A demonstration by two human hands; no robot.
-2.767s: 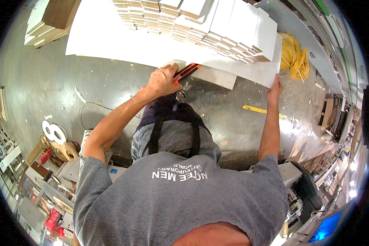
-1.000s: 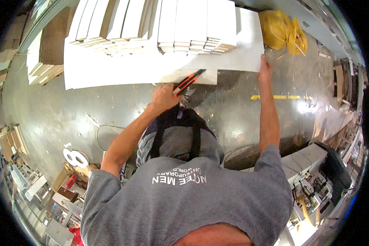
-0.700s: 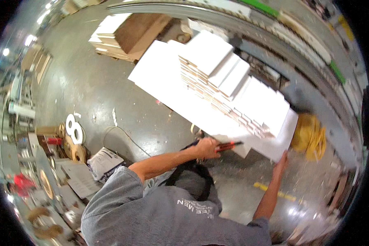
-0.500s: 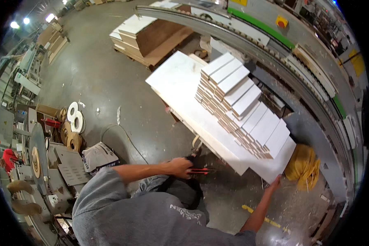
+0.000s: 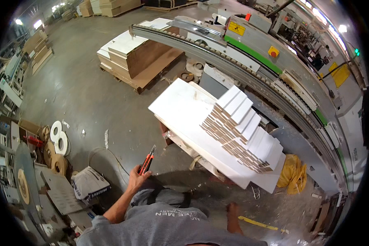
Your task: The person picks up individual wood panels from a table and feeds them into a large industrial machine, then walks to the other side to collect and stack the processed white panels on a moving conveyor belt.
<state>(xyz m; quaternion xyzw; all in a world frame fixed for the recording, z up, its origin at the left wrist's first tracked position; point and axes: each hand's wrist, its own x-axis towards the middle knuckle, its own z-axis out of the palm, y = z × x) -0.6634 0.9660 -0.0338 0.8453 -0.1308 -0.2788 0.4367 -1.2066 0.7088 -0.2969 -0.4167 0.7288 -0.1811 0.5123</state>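
My left hand point(image 5: 138, 179) is closed around a red-and-black hand tool point(image 5: 146, 163) with a slim metal tip pointing up and away; its exact kind is unclear. It is raised over the floor, left of the work table. My right hand point(image 5: 233, 209) hangs low near my body, apart from the table, and its fingers do not show clearly. Ahead, a large white panel point(image 5: 180, 100) forms the table top. On its right part stand stacked white strips point(image 5: 242, 127) with brown edges, stepped in several rows.
A long machine with a rail point(image 5: 217, 53) runs behind the table. White boards point(image 5: 127, 41) lie on a pallet at the back. Edging rolls point(image 5: 61, 143) and a white sack point(image 5: 90, 183) sit at left. Yellow cloth point(image 5: 292, 174) lies by the table's right end. A cable point(image 5: 110, 151) crosses the floor.
My left hand has swung left and up with the tool, away from my waist. My right hand has left the table corner and drawn back toward my body. The view has shifted.
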